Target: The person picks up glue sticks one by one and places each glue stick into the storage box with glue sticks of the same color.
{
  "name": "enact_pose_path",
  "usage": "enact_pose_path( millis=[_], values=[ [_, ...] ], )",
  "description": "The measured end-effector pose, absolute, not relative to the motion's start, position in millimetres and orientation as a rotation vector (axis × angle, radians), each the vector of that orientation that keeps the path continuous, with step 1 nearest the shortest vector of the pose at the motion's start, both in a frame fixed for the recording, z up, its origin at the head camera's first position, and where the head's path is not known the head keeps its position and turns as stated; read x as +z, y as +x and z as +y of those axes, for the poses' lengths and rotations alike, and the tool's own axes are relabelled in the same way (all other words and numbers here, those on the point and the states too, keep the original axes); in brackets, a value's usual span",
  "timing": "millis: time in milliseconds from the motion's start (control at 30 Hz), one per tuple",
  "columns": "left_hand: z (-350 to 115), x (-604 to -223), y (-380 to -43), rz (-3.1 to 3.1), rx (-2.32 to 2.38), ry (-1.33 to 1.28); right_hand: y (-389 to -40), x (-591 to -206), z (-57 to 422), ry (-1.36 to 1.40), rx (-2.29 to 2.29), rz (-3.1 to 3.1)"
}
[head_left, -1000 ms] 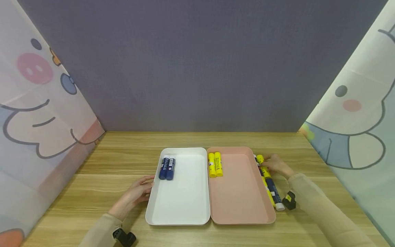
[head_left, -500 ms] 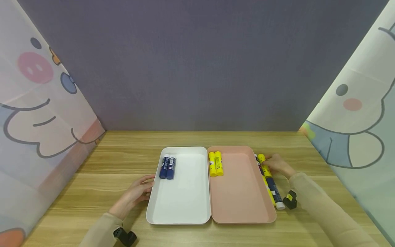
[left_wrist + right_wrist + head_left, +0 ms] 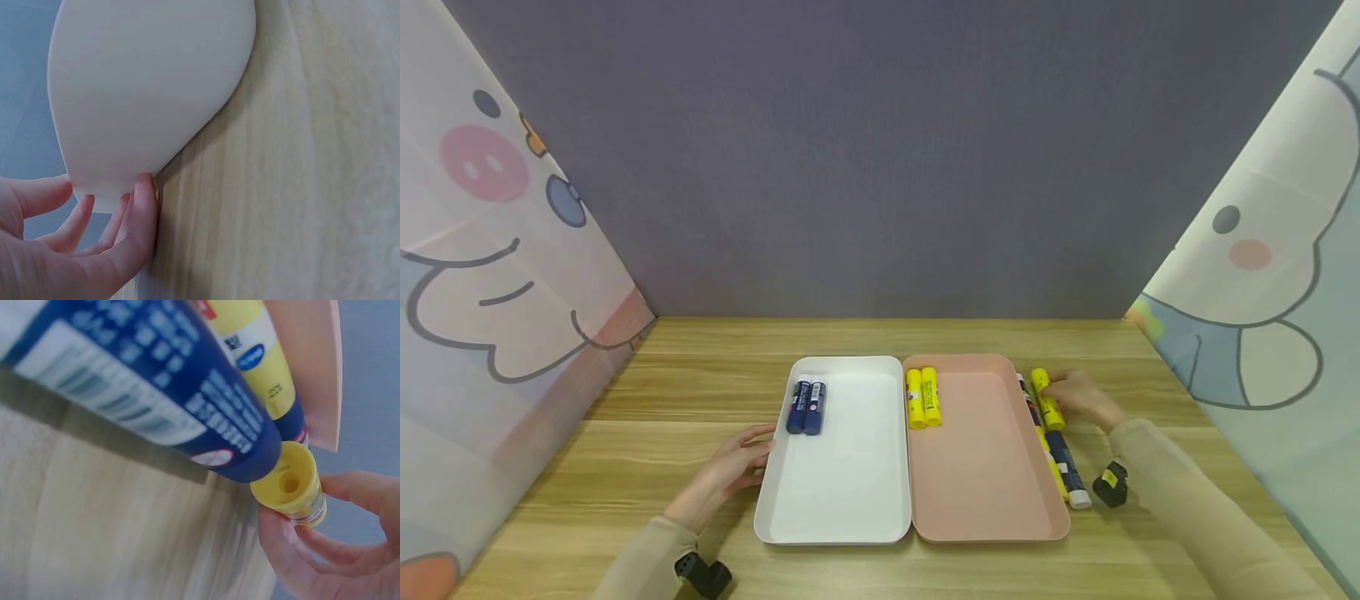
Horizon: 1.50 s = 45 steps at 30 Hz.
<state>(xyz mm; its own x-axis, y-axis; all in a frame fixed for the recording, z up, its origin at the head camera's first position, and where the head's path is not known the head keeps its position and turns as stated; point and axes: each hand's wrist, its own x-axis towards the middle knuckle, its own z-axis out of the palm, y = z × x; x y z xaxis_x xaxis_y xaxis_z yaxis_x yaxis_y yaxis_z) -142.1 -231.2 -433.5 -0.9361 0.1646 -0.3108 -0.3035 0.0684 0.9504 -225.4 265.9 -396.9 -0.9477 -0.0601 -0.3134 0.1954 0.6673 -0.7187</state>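
Note:
My right hand (image 3: 1081, 398) pinches a yellow glue stick (image 3: 1052, 414) between thumb and fingers, beside the pink tray (image 3: 992, 492). In the right wrist view its hollow round end (image 3: 289, 481) faces the camera. Just below it on the table lies a dark blue glue stick (image 3: 1066, 467) with a white cap. Another yellow glue stick (image 3: 1054, 467) and a dark one (image 3: 1028, 400) line the pink tray's right wall. On the left, my left hand (image 3: 730, 467) touches the outer wall of the white tray (image 3: 850, 492), its fingertips (image 3: 144, 181) against the side.
Two dark blue glue sticks (image 3: 807, 407) lie side by side in the white tray's upper left corner. Two yellow glue sticks (image 3: 923, 398) lie in the pink tray's upper left. Both trays stand edge to edge on the wooden table (image 3: 655, 400), with a grey panel (image 3: 880, 167) behind.
My right hand has shifted slightly right with the yellow glue stick, opening a gap between it and the sticks along the tray. The left hand stays against the white tray.

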Motion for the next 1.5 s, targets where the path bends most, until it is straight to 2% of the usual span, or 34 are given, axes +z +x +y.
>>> enact_pose_path(
  millis=[567, 1500],
  values=[
    [-232, -437, -137, 2.028, 1.913, -0.143, -222, -375, 257, 0.070, -1.294, 2.587],
    [-231, -434, -141, 2.048, 1.917, -0.149, -239, -364, 196, 0.036, -1.411, 2.385]
  ],
)
